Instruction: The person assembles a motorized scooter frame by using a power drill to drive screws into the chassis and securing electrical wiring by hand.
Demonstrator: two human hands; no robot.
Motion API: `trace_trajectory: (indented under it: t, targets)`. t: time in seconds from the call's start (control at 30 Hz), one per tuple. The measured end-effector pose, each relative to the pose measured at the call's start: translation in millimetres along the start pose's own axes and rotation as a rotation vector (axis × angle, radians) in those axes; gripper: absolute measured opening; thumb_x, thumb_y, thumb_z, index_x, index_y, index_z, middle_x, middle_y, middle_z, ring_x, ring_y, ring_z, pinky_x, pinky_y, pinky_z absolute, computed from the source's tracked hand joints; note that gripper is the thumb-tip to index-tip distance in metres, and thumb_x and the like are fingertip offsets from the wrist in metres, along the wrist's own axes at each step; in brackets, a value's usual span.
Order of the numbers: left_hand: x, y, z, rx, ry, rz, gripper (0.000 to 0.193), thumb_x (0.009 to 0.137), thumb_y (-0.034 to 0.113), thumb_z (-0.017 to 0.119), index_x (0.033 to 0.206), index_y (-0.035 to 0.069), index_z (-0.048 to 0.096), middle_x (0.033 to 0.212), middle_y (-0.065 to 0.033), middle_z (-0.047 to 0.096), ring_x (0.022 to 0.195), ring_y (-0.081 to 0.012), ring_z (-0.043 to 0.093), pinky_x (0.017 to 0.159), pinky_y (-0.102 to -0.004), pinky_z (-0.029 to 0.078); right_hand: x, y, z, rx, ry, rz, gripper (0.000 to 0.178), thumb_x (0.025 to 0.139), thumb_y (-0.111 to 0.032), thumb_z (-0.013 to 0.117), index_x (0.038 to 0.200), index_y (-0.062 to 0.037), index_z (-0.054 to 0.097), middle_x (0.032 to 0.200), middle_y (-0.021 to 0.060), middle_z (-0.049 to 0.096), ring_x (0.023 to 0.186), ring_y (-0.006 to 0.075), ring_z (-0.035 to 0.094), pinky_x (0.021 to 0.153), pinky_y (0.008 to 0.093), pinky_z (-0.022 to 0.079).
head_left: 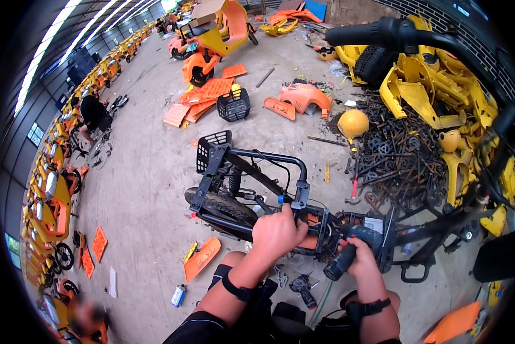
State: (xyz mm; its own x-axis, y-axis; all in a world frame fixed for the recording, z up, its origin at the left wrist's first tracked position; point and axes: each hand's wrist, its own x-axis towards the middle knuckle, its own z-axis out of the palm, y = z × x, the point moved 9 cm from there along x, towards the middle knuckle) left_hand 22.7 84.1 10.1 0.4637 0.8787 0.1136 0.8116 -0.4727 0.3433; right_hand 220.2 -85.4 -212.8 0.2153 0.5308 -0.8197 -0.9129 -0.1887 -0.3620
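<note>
A stripped-down electric scooter frame [257, 156], black with a rear wheel [228, 207] and a plastic rear basket [212, 150], stands in front of me. My left hand [277, 232] is closed at the frame's metal bracket [301, 195], its fingertips right beside a small blue part [281, 199]. What they pinch, if anything, is hidden. To the right, my right hand [362, 258] is wrapped round a dark cordless drill [339, 262], held over the opened middle section of the frame. The handlebar grip [360, 34] reaches in at upper right.
On the floor by my legs lie another cordless power tool [304, 291], an orange panel [201, 259] and a spray can [178, 296]. A hammer [354, 186] rests beside a heap of rusty metal parts [398, 149]. Yellow body panels [418, 86] are piled right. People work at left.
</note>
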Motion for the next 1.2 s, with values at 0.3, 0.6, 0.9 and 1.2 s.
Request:
trace_trajectory:
  t: [0.3,0.6,0.9,1.2]
  targets:
    - [-6.1,4.3,-1.7,0.055,-0.013,-0.077,0.039,0.078,0.036,0.061,0.083,-0.003,0.061,0.064,-0.0204,0.065,0.06,-0.0385,0.066,0.058,-0.0483,0.055,2.7,4.0,8.1,-0.069,0.018,0.026,0.022,0.086,-0.008,0.065,0.106,-0.0067,0.056,0.086,0.0108,0.065,0.074,0.0281,0.064,0.069,0.0419,0.055]
    - [-8.1,7.9,-4.8,0.077,-0.024,-0.119,0.039,0.077,0.038,0.061,0.082,-0.001,0.061,0.067,-0.0205,0.066,0.063,-0.0387,0.067,0.061,-0.0486,0.055,22.5,-10.2,-4.2,-0.158,0.034,0.01,0.017,0.085,-0.009,0.066,0.101,-0.0074,0.059,0.084,0.0086,0.065,0.072,0.0275,0.064,0.066,0.0443,0.054]
    - [-12.6,6.3,-5.2,0.097,0.052,-0.121,0.042,0.077,0.04,0.061,0.081,-0.002,0.062,0.066,-0.0202,0.066,0.064,-0.039,0.067,0.062,-0.0487,0.054,23.9,-17.3,-12.8,-0.25,-0.006,0.055,0.022,0.086,-0.007,0.065,0.106,-0.0096,0.056,0.085,0.0097,0.065,0.073,0.0285,0.065,0.065,0.0451,0.054]
    - [-8.9,6.2,-6.7,0.145,0.049,-0.153,0.041,0.078,0.04,0.061,0.084,0.0,0.063,0.069,-0.0209,0.067,0.067,-0.0394,0.068,0.064,-0.0494,0.055,5.2,-32.1,-6.1,-0.257,-0.04,0.067,0.018,0.082,-0.005,0.066,0.097,-0.0062,0.057,0.079,0.0103,0.062,0.069,0.028,0.063,0.062,0.0446,0.054]
